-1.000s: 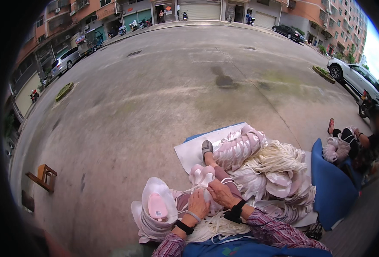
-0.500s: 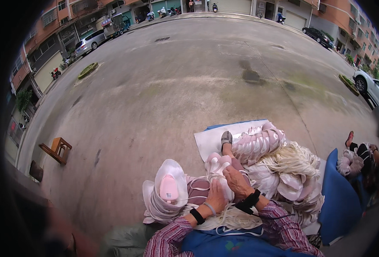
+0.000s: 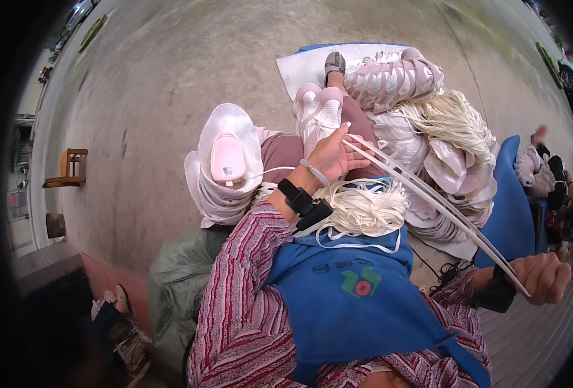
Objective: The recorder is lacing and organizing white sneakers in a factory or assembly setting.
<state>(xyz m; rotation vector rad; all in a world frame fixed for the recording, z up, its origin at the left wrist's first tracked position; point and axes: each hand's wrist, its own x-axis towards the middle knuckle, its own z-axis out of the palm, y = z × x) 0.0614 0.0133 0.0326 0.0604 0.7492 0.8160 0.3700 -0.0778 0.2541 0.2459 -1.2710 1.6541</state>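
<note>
A pale shoelace (image 3: 429, 192) stretches in doubled strands between my hands. My left hand (image 3: 331, 155), palm turned up above my lap, holds its upper end near the thumb. Out to the right, my right hand (image 3: 544, 278) is closed in a fist around the other end. Just beyond my left hand, a white and pink shoe upper (image 3: 320, 116) lies against my knees, partly laced. A bundle of loose cream laces (image 3: 367, 207) rests on my lap over the blue apron (image 3: 357, 310). Left of it stands a stack of shoe uppers (image 3: 202, 171) with a pink tongue piece (image 3: 227, 158) showing.
To the right, laced uppers (image 3: 396, 83) and another lace bundle (image 3: 451, 119) are heaped on a white sheet (image 3: 299, 70). A blue plastic chair (image 3: 509, 194) stands beside them, with another person's legs and shoe parts further right. At left are a wooden stool (image 3: 73, 168) and a green sack (image 3: 186, 284).
My view has tipped downward. My right hand has left the shoe upper and swung far to the right, drawing the shoelace taut. My left hand has turned palm up.
</note>
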